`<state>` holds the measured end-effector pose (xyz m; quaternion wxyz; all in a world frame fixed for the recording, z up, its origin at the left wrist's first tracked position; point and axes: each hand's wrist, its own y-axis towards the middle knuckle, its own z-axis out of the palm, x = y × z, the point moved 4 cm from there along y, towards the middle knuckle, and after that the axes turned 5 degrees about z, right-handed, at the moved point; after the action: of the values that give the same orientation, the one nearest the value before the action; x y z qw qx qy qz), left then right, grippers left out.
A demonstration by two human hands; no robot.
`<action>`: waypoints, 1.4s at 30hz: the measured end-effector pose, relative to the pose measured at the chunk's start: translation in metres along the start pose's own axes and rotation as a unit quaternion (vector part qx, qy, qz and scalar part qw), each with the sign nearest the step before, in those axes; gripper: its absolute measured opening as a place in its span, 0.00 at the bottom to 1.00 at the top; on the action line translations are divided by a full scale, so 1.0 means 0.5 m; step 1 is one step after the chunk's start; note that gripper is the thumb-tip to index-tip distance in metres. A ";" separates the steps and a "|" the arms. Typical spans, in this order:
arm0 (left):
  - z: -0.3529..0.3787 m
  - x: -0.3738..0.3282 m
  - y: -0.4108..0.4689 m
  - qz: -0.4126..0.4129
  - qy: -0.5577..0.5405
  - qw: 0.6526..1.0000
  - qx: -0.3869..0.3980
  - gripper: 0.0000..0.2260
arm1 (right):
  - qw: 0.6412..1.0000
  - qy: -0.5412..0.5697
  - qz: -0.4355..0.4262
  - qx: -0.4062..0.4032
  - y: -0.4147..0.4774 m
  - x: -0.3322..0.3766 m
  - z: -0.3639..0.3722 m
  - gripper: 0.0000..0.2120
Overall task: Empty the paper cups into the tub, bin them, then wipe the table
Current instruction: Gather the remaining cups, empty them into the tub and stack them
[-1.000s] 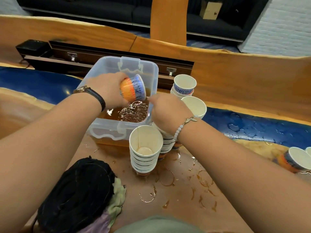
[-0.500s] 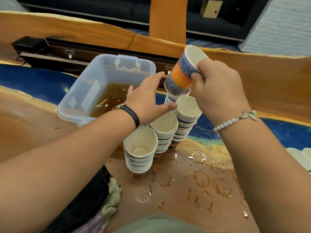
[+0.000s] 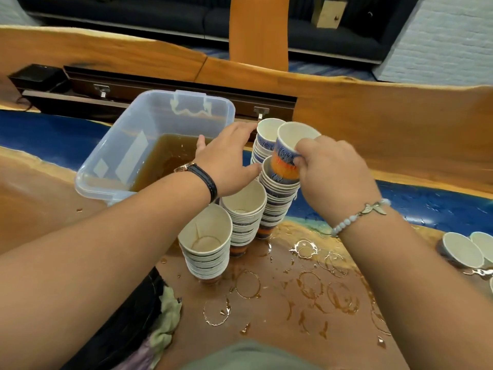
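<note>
Blue-and-orange patterned paper cup [image 3: 286, 162], brown-stained table [image 3: 280, 316]

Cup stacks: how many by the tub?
4: nearest stack, second stack behind it, third stack under the cup the right hand holds, fourth stack farthest back beside the left hand. Hands may hide more.

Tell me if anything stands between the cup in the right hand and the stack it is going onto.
Nothing visible does. The right hand holds the cup tilted, its base at the open mouth of the stack below it. The left hand sits open at that stack's left side, not over the mouth.
</note>
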<state>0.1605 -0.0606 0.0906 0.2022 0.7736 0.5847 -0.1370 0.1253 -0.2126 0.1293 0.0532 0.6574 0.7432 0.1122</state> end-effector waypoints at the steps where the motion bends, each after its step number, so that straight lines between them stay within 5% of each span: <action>1: 0.001 -0.006 0.003 0.004 -0.012 1.000 -0.002 0.31 | 1.000 -0.015 -0.013 0.016 -0.002 0.000 0.019 0.07; 5: 0.004 -0.042 0.017 0.040 -0.100 0.993 -0.044 0.32 | 0.995 -0.002 -0.053 0.089 -0.018 -0.015 0.106 0.18; 9: 0.009 -0.111 0.033 0.100 -0.155 0.977 -0.111 0.28 | 0.993 0.100 -0.058 -0.014 -0.036 -0.082 0.097 0.23; 11: 0.018 -0.155 0.040 0.139 -0.165 0.968 -0.131 0.25 | 0.994 0.098 0.000 -0.046 -0.037 -0.156 0.091 0.21; 14: 0.054 -0.238 0.051 0.217 -0.154 0.956 -0.126 0.23 | 0.986 -0.021 0.162 0.031 -0.053 -0.328 0.108 0.18; 17: 0.115 -0.306 0.062 0.263 -0.124 0.953 -0.086 0.22 | 0.930 -0.130 0.317 0.138 -0.107 -0.493 0.131 0.17; 20: 0.186 -0.344 0.071 0.253 -0.108 0.961 -0.012 0.20 | 0.893 -0.167 0.370 0.193 -0.162 -0.595 0.160 0.16; 23: 0.257 -0.363 0.079 0.216 -0.107 0.969 0.057 0.21 | 0.902 -0.192 0.319 0.218 -0.189 -0.630 0.190 0.16; 29: 0.302 -0.370 0.088 0.162 -0.115 0.974 0.109 0.22 | 0.940 -0.223 0.217 0.138 -0.149 -0.597 0.159 0.09; 38: 0.166 -0.349 0.096 0.118 -0.283 0.952 -0.015 0.46 | 0.994 -0.055 -0.045 -0.082 -0.016 -0.332 -0.107 0.10; 42: 0.030 -0.295 0.080 0.098 -0.293 0.941 -0.136 0.39 | 0.979 0.022 -0.132 -0.156 0.014 -0.204 -0.182 0.12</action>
<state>0.1583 -0.2024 0.1494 0.4803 0.7180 0.4341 -0.2557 0.1250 -0.3216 0.2122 0.1531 0.5348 0.7974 0.2337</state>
